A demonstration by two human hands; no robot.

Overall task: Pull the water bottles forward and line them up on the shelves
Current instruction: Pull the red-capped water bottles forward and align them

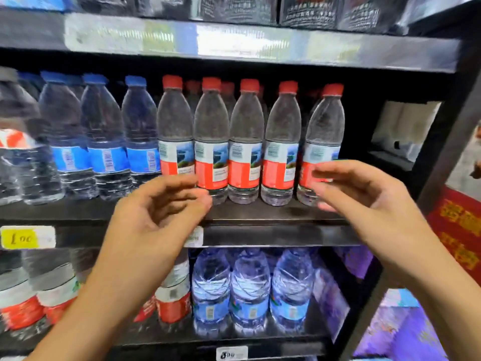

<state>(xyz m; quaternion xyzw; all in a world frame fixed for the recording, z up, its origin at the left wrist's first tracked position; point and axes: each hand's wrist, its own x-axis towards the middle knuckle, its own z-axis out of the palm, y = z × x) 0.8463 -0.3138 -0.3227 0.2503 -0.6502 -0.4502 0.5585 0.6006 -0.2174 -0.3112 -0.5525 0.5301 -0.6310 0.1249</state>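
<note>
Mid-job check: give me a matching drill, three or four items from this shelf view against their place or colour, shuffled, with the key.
Things:
1. red-capped bottles
2. blue-capped bottles
3. yellow tag
4. right hand

Places:
A. shelf edge, far left
B. middle shelf, left part
C. in front of the rightmost red-capped bottle
D. middle shelf, front row of five, centre to right

Pairs: 1-D, 2-B, 3-A, 4-C
</note>
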